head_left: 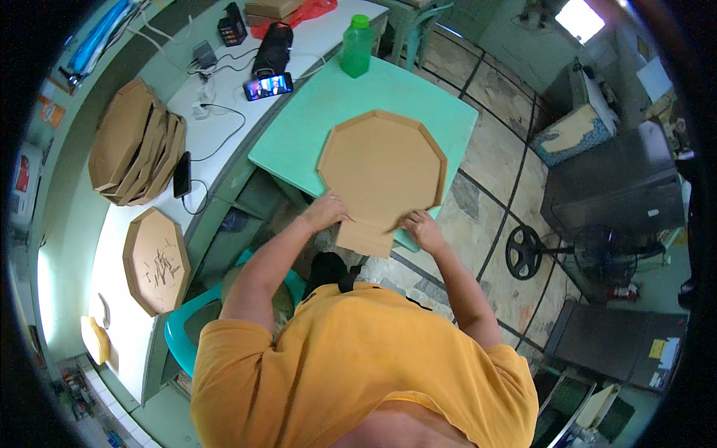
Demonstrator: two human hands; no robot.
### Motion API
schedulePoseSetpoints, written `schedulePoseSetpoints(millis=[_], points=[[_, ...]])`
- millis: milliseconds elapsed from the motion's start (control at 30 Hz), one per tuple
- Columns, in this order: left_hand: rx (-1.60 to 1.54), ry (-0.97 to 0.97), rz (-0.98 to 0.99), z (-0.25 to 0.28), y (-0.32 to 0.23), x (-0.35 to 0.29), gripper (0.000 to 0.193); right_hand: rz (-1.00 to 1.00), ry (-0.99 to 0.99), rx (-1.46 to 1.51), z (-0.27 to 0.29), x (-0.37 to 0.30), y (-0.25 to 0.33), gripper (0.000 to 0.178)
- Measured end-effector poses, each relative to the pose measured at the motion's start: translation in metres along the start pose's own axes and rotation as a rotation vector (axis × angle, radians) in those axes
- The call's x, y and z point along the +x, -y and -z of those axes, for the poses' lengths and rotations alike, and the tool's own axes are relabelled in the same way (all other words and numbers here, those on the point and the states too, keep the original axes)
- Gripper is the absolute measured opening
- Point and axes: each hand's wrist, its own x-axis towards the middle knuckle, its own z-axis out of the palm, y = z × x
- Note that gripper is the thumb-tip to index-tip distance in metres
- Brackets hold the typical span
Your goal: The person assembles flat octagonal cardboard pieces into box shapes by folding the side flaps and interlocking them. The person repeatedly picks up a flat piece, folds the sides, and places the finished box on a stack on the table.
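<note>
An octagonal brown cardboard tray (382, 168) lies on the green table (295, 138), most of its rim folded up. Its near side has a flat flap (366, 237) that sticks out past the table edge toward me. My left hand (326, 212) is closed on the tray's near left corner, beside the flap. At the near right corner, my right hand (424, 230) pinches the cardboard edge, with a small dark gap or shadow by the fingertips. The fingers' undersides are hidden.
A green bottle (357, 48) stands at the table's far corner. On the white counter (216, 142) at left are a lit phone (269, 86), stacked cardboard trays (134, 145), and a tray of scraps (154, 261). A teal chair (183, 336) is by my left; a fan (605, 252) stands right.
</note>
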Motion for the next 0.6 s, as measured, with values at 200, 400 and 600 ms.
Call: schedulePoseSetpoints(millis=[200, 400, 600], points=[[0.039, 0.063, 0.105, -0.005, 0.007, 0.000, 0.019, -0.217, -0.103, 0.116, -0.027, 0.018, 0.014, 0.012], [-0.012, -0.057, 0.193, -0.014, 0.002, -0.005, 0.019, 0.005, -0.211, -0.081, -0.040, 0.005, 0.019, 0.028], [0.071, -0.028, 0.038, -0.022, 0.007, -0.014, 0.026, -0.005, 0.096, -0.374, -0.033, -0.018, 0.038, 0.077]])
